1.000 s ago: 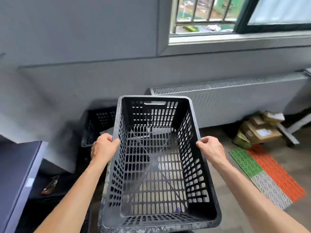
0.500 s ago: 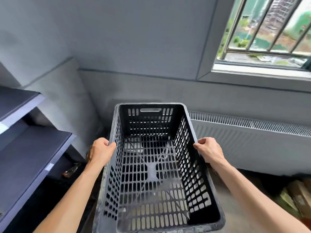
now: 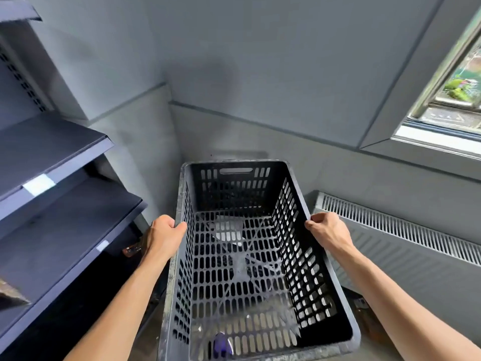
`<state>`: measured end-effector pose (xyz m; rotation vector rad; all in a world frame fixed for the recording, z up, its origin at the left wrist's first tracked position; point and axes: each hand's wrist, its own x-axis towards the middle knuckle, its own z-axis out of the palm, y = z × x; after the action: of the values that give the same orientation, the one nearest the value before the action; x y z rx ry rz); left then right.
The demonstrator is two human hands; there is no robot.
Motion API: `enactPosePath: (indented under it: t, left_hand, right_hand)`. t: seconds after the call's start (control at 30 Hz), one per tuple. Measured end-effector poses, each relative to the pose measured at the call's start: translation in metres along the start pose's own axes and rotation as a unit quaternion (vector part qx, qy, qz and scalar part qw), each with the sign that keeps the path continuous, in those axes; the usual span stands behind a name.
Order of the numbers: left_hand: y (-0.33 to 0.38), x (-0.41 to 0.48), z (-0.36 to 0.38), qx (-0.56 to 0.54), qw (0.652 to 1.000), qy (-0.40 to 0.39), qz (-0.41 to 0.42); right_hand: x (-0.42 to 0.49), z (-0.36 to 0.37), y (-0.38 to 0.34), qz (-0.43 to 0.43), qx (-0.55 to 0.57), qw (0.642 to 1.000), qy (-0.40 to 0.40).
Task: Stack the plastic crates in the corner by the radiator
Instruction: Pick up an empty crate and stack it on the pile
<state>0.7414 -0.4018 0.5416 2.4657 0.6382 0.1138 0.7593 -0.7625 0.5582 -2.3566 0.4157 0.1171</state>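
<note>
Shifted leftward, view now shows shelves (image 3: pixel 52 157) at frame left. Left hand (image 3: pixel 162 234) and right hand (image 3: pixel 329 231) each grip opposite crate (image 3: pixel 244 256) rims, fingers closed.

At nine o'clock I see dark shelves (image 3: pixel 49 144) bearing white label tags (image 3: pixel 39 184). At two o'clock a window (image 3: pixel 453 100) shows greenery outside. Grey walls (image 3: pixel 260 74) meet at twelve o'clock.

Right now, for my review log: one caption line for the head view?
Both hands, left hand and right hand, hold a black perforated crate by its long rims, between shelving and radiator.
</note>
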Motion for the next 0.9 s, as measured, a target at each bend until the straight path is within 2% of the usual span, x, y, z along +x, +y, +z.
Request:
enactPosePath:
  t: [0.53, 0.73, 0.9]
  left_hand:
    - [0.006, 0.096, 0.031, 0.025, 0.997, -0.030, -0.059]
    - [0.017, 0.106, 0.043, 0.029, 0.994, -0.014, -0.107]
    - [0.032, 0.100, 0.065, 0.011, 0.982, 0.021, -0.189]
  right_hand:
    - [0.126, 0.028, -0.080, -0.037, -0.073, 0.995, -0.060]
    - [0.180, 0.036, -0.100, -0.063, -0.084, 0.988, -0.112]
    - [0.238, 0.050, -0.106, -0.107, -0.090, 0.974, -0.179]
